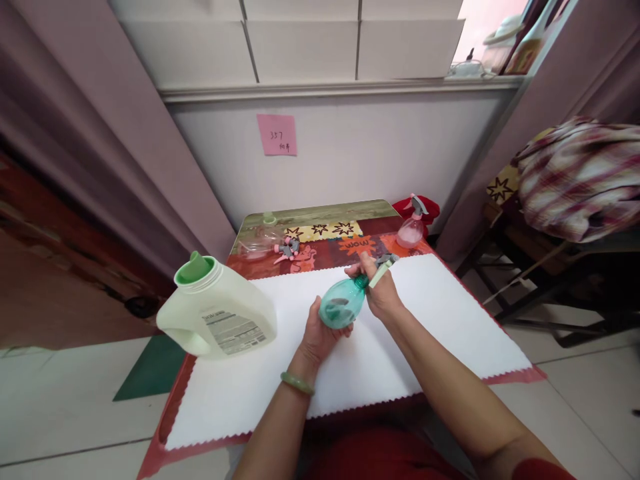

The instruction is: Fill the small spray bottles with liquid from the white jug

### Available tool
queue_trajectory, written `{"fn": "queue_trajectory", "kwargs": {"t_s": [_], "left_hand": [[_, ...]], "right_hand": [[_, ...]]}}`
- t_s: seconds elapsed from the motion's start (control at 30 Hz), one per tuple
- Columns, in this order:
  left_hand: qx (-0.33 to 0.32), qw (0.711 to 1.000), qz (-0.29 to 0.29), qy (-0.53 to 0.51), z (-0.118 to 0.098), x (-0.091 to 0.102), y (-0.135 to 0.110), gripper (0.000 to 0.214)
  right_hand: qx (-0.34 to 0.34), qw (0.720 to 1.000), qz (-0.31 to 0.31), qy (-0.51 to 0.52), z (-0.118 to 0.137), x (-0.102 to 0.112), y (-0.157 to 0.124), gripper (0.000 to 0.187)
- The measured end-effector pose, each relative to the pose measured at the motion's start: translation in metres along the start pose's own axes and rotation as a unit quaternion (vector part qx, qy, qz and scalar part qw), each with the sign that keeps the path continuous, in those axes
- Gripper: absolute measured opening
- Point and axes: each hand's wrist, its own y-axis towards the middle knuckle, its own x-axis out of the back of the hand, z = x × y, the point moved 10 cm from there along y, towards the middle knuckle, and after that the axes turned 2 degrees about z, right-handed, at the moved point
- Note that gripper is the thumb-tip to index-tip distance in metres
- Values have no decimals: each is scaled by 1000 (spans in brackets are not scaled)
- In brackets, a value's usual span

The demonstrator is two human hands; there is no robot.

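My left hand [320, 333] is wrapped round the lower body of a clear green spray bottle [345, 300], which tilts with its neck up to the right. At the neck, my right hand [380, 287] closes round the grey and pale-green trigger sprayer [382, 272]. Whether the sprayer is fully seated on the bottle I cannot tell. A big pale-green detergent jug [240, 307] stands uncapped to the left of my hands, its green spout showing. Farther off lies a clear spray bottle with a pink and grey head [289, 248]. Another spray bottle [411, 232] with pinkish contents stands at the back right.
A white scalloped mat [240, 407] covers the near part of the table. A green cap [269, 218] sits at the back left edge. Plaid cloth [580, 177] is piled on furniture to the right. A pink note [277, 135] is on the wall.
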Motion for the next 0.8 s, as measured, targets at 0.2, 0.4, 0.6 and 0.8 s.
{"fn": "queue_trajectory", "kwargs": {"t_s": [0.2, 0.4, 0.6, 0.8], "left_hand": [[16, 1000, -7, 2, 2, 1, -2, 76], [18, 1000, -21, -6, 0, 4, -3, 74], [12, 999, -33, -28, -3, 6, -2, 73], [-8, 999, -23, -45, -9, 5, -2, 72]], "right_hand": [[5, 995, -20, 96, 37, 6, 15, 55], [62, 989, -48, 127, 112, 29, 39, 57], [85, 993, -68, 37, 153, 71, 69, 53], [-22, 970, -17, -243, 90, 88, 90, 36]]}}
